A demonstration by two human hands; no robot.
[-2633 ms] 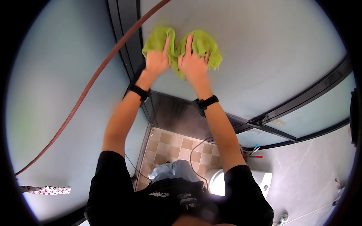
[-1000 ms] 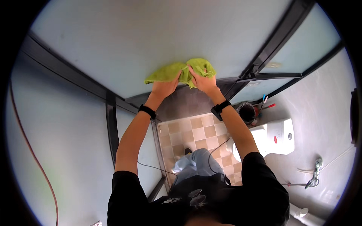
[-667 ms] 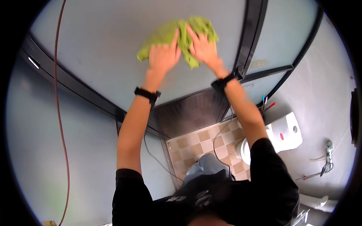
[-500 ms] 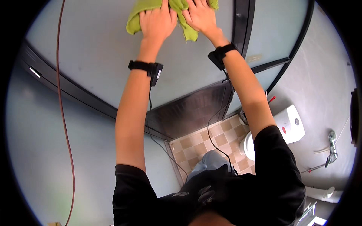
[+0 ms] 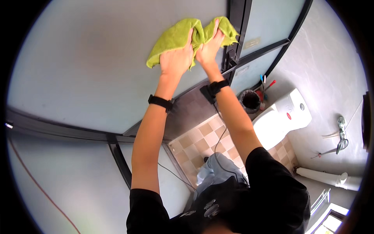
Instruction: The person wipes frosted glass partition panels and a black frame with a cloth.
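Green, one cloth [image 5: 183,37] lies flat under left hand [image 5: 176,59] and right hand [image 5: 209,47], both pressing it on one frosted glass panel [image 5: 89,66].

Open frosted glass panel [image 5: 97,66] leftward; dark door frame [image 5: 235,35] close on the right.

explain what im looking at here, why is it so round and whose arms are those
This is one picture from a wide fisheye camera worn on a person's head, looking down, so straight edges bend. The bare arms are the wearer's own. The left hand and right hand both press flat on a crumpled green cloth against a frosted glass panel with a dark metal frame. Each wrist wears a black band. Below lie a checked tile floor, a white toilet and a small dark bin.
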